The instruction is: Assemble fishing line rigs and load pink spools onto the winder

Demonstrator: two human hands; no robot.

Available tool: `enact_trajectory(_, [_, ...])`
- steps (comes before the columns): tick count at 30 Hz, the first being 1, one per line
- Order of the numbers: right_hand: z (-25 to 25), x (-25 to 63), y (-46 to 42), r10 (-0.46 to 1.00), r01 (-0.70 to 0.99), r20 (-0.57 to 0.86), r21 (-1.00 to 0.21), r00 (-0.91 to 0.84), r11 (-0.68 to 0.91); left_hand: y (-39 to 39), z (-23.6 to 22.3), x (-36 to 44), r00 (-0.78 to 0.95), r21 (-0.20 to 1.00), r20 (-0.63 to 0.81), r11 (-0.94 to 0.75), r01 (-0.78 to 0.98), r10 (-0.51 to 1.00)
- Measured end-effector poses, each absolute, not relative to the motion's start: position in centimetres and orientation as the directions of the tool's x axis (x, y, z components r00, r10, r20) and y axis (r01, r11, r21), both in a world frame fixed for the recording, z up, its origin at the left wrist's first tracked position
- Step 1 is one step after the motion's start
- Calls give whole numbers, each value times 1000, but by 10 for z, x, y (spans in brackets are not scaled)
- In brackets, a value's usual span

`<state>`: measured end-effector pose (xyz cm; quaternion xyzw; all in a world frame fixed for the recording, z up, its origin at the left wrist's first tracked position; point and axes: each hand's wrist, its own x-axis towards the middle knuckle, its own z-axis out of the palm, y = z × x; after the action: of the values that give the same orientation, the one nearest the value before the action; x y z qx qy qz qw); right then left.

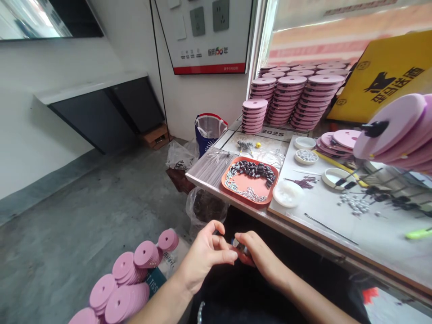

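Observation:
Both hands are held over my dark-clothed lap, in front of the table edge. The fingers of my left hand [211, 252] are bent, with the thumb pointing toward the other hand; a small dark bit shows by the index finger, too small to name. My right hand [258, 255] is closed around a small silvery-grey object [239, 245], mostly covered by fingers. The hands nearly meet there. Just beyond, an orange tray [227, 188] holds black plastic pieces [254, 170], thin metal pins and small silvery parts [251, 194].
Stacks of pink discs [299, 99] stand at the back of the table, with more pink discs [124, 267] at lower left. White dishes [306, 156], a white lid [288, 193], loose grey beads [356, 203] and a thin rod [330, 228] lie on the right. Plastic bags [202, 202] sit beside the table.

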<state>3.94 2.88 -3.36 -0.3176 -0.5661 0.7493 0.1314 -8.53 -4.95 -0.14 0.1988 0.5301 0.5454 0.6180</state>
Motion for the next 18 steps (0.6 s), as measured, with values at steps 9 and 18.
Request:
enact_trajectory(9, [-28,38,28,541,136,-279,-948,-793,-289,-49,-2,-87,-153,819,-454,344,-459,878])
enact_trajectory(18, [-32,43,30,511,31,-289,-890,-810,-455,-49,-2,-86,-185,837,-424,306,-454,887])
